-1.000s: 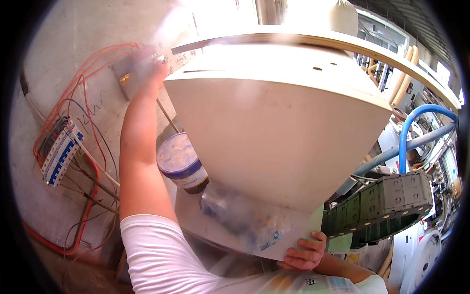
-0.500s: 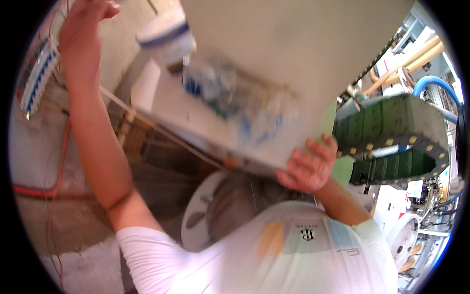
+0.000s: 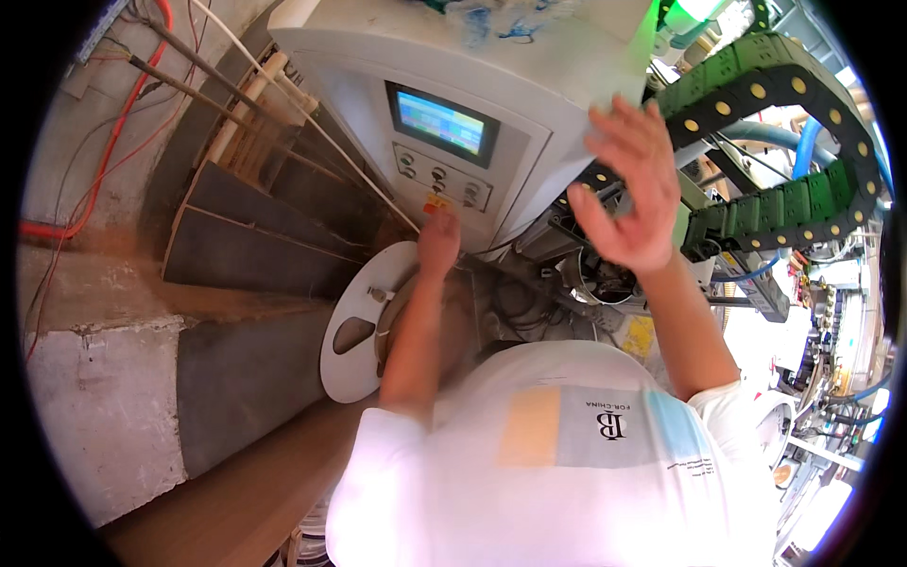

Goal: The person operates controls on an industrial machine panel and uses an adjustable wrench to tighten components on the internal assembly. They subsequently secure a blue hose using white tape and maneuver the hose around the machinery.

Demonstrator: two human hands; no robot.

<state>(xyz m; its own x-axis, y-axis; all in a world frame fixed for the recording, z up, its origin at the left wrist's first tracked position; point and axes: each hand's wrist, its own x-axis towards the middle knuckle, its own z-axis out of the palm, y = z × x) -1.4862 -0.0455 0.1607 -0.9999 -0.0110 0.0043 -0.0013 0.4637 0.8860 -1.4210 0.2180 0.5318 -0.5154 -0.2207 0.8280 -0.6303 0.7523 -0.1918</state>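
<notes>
My left hand (image 3: 439,244) reaches to the lower front of a pale machine cabinet, fingers curled together at a red mushroom button (image 3: 432,207) with a yellow surround. The fingertips seem to touch the button; they are partly hidden and slightly blurred. Above it, the control panel (image 3: 442,177) carries several small knobs and buttons, with a lit touchscreen (image 3: 440,124) over them. My right hand (image 3: 635,194) is raised beside the cabinet's right edge, fingers spread and holding nothing.
A dark cable chain (image 3: 746,85) loops at the right, near a glowing green lamp (image 3: 694,11). A white reel (image 3: 337,354) stands below the cabinet. Crumpled clear plastic (image 3: 510,21) lies on the cabinet top. Red cable (image 3: 111,156) runs along the left wall.
My left hand has come down from the upper left to the button panel. My right hand has lifted off the cabinet's edge. The view has swung to show the cabinet front.
</notes>
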